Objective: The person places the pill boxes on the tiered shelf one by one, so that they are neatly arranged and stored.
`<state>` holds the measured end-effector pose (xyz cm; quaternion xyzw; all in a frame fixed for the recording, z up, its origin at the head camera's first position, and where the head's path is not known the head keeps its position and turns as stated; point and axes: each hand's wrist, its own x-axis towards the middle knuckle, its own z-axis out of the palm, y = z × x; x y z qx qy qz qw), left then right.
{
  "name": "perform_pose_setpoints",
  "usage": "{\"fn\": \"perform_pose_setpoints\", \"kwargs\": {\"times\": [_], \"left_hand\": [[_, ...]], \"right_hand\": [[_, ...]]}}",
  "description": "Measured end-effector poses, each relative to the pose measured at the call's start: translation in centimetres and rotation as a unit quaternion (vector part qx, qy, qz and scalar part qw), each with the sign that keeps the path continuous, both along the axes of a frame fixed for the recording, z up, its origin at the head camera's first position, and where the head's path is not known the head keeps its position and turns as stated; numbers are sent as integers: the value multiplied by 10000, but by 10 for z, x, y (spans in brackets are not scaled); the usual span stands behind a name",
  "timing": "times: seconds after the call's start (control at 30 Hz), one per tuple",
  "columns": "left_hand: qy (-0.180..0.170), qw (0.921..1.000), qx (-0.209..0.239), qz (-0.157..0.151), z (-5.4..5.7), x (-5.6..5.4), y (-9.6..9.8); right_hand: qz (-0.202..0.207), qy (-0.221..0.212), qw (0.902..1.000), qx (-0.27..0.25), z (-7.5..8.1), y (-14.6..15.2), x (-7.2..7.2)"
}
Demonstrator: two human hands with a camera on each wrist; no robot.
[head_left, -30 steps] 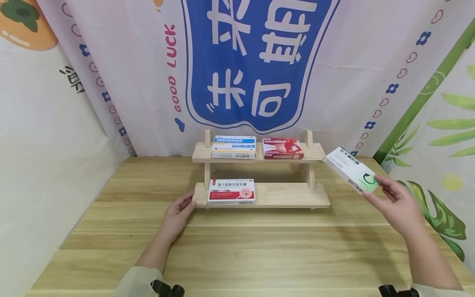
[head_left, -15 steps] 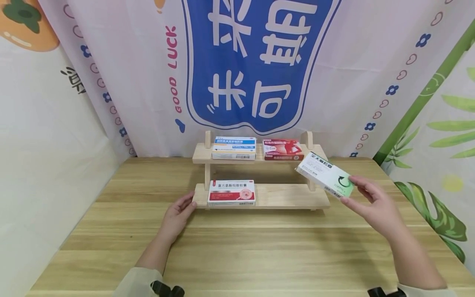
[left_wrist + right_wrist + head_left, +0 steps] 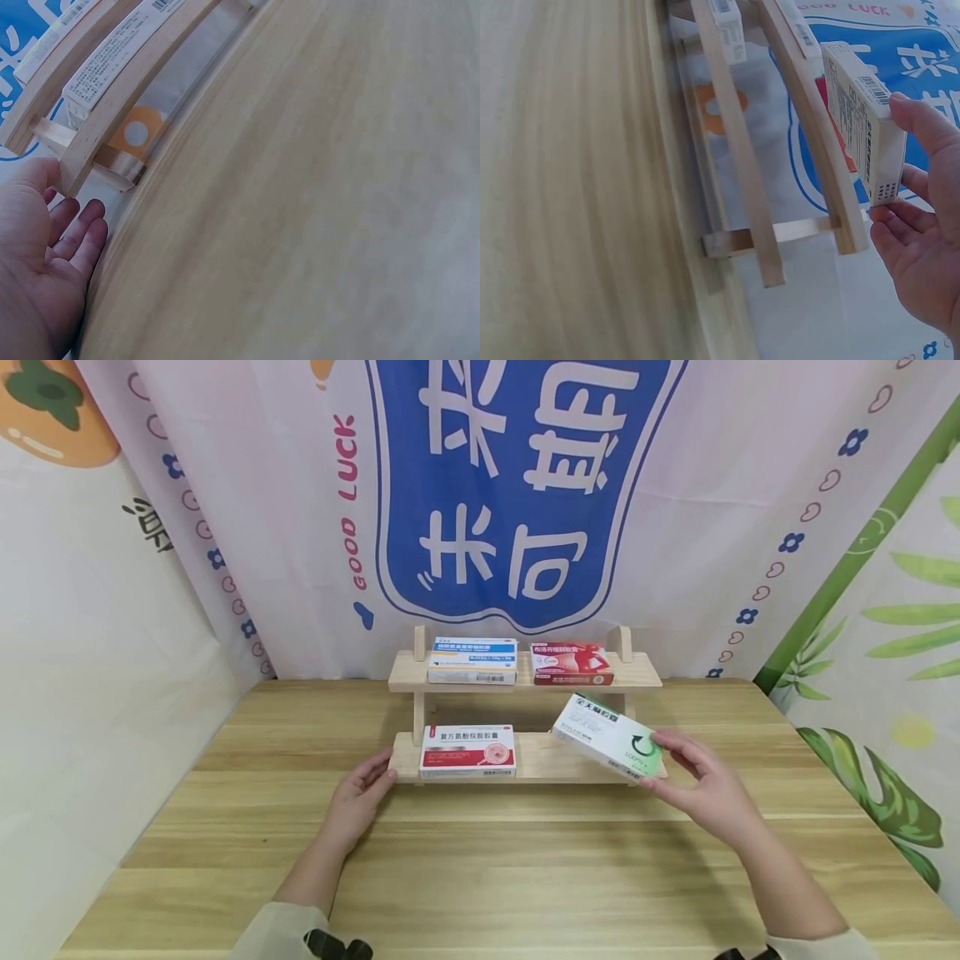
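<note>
A small two-tier wooden display rack (image 3: 540, 768) stands on the table. My left hand (image 3: 362, 793) holds the left end of its lower shelf, thumb and fingers at the board's end in the left wrist view. Between thumb and fingers, my right hand (image 3: 705, 785) pinches one end of a white and green medicine box (image 3: 603, 735). That box is tilted in front of the lower shelf's right half and overlaps it in the head view. A white and red medicine box (image 3: 468, 750) rests on the lower shelf's left half.
On the upper shelf sit a blue and white medicine box (image 3: 472, 660) at left and a red medicine box (image 3: 572, 663) at right. Behind the rack hangs a printed curtain (image 3: 300, 568). The wood-grain table (image 3: 480, 868) extends in front.
My right hand has carried the white and green box leftward and down, from beside the rack to in front of its lower shelf. The left hand has stayed at the shelf end.
</note>
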<state>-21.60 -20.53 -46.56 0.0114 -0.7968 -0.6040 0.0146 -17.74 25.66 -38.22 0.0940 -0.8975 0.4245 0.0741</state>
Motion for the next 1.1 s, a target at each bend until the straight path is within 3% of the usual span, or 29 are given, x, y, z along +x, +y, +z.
{"fn": "perform_pose_setpoints", "kwargs": {"times": [0.3, 0.53, 1.1], "left_hand": [[-67, 10000, 17, -17, -1, 0, -1], [-39, 10000, -53, -3, -2, -1, 0], [-4, 10000, -44, -3, -2, -2, 0]], "right_hand": [[57, -150, 9996, 252, -25, -17, -6], [201, 75, 9991, 355, -39, -22, -11], [330, 40, 9972, 665, -49, -24, -18]]}}
